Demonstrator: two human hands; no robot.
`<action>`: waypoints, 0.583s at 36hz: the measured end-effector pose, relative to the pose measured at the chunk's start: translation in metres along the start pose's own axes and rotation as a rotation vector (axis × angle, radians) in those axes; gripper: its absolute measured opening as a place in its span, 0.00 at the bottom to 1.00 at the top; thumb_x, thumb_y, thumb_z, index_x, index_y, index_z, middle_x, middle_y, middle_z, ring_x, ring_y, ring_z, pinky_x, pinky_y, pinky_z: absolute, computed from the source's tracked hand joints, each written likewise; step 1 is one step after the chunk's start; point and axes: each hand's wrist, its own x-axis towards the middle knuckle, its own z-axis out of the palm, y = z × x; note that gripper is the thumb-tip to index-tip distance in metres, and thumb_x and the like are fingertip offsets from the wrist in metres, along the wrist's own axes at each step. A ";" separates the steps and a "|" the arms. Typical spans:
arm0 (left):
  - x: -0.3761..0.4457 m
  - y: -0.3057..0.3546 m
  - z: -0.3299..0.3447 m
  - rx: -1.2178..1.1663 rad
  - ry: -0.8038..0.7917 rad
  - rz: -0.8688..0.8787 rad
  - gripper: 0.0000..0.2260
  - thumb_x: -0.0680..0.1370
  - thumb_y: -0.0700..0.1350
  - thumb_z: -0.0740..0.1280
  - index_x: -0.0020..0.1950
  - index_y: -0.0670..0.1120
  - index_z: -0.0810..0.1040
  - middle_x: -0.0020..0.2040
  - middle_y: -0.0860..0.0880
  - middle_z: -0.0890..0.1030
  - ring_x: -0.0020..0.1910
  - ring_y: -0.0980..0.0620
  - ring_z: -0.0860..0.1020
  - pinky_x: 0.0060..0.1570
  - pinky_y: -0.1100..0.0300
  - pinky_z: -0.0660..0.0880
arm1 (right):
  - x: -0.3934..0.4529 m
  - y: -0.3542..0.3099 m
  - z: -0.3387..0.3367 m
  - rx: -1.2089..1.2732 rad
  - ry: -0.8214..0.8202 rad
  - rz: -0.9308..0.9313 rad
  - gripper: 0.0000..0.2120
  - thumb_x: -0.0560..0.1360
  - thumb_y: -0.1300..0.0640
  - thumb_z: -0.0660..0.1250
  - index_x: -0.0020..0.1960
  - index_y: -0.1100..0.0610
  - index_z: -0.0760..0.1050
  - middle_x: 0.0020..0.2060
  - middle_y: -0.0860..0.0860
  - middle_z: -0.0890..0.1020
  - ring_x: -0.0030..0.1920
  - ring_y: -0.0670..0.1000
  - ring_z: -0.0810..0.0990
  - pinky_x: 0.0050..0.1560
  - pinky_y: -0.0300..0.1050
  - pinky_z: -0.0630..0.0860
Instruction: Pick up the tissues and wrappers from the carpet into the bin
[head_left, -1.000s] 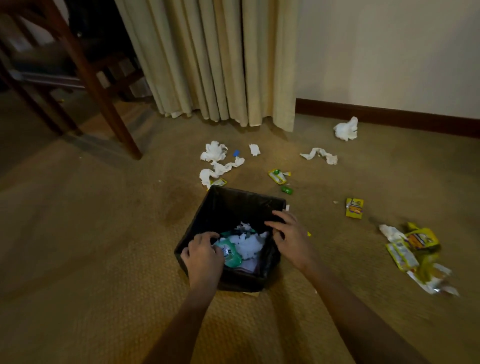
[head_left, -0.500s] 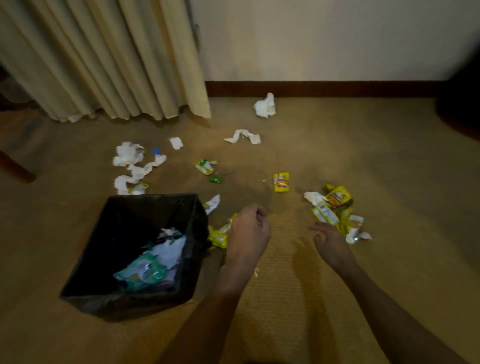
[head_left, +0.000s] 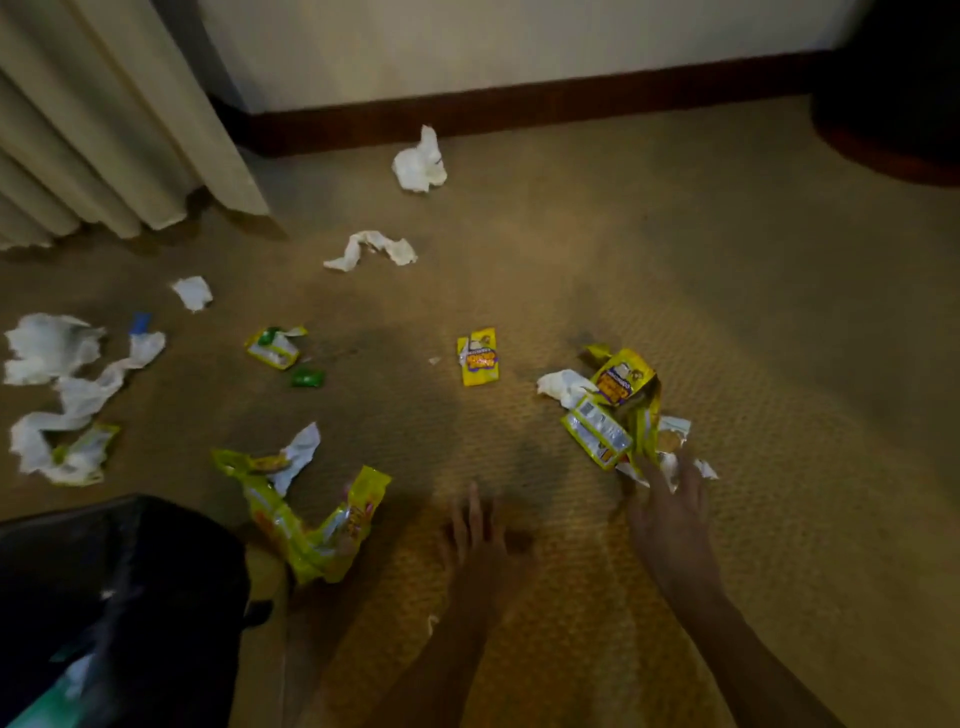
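Observation:
The black bin sits at the lower left with tissues and a green wrapper inside. My right hand reaches with spread fingers to the near edge of a pile of yellow wrappers and tissue on the carpet; it holds nothing. My left hand hovers open and empty over the carpet in the middle. A long crumpled yellow wrapper lies right of the bin. A small yellow packet lies further out. White tissues lie at the left, in the middle and by the wall.
A cream curtain hangs at the upper left. A dark wooden skirting board runs along the wall. A dark round object stands at the upper right. A small green wrapper and a yellow-green one lie mid-left.
Both hands left the bin and moved right. My view swung right and closer to the floor. My right hand has reached the yellow wrapper pile; my left hand opened.

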 end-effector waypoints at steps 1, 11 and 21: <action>0.000 -0.001 0.004 0.018 0.009 0.002 0.36 0.73 0.64 0.62 0.77 0.49 0.61 0.78 0.43 0.54 0.76 0.37 0.54 0.68 0.34 0.57 | 0.005 0.001 0.003 -0.018 0.016 -0.011 0.24 0.72 0.63 0.69 0.68 0.55 0.73 0.73 0.64 0.61 0.73 0.65 0.58 0.69 0.62 0.60; -0.005 -0.021 0.029 0.085 0.156 0.076 0.32 0.75 0.64 0.57 0.77 0.54 0.58 0.79 0.49 0.53 0.78 0.46 0.50 0.73 0.43 0.51 | 0.022 0.031 0.042 -0.058 -0.020 0.049 0.29 0.78 0.50 0.62 0.77 0.45 0.56 0.77 0.54 0.54 0.77 0.56 0.50 0.73 0.60 0.51; -0.008 -0.021 0.025 0.109 0.144 0.056 0.31 0.75 0.61 0.59 0.76 0.53 0.60 0.79 0.50 0.51 0.78 0.47 0.50 0.73 0.46 0.46 | 0.011 0.041 0.058 0.172 0.165 0.207 0.17 0.79 0.53 0.60 0.64 0.61 0.71 0.58 0.64 0.73 0.62 0.63 0.71 0.63 0.59 0.69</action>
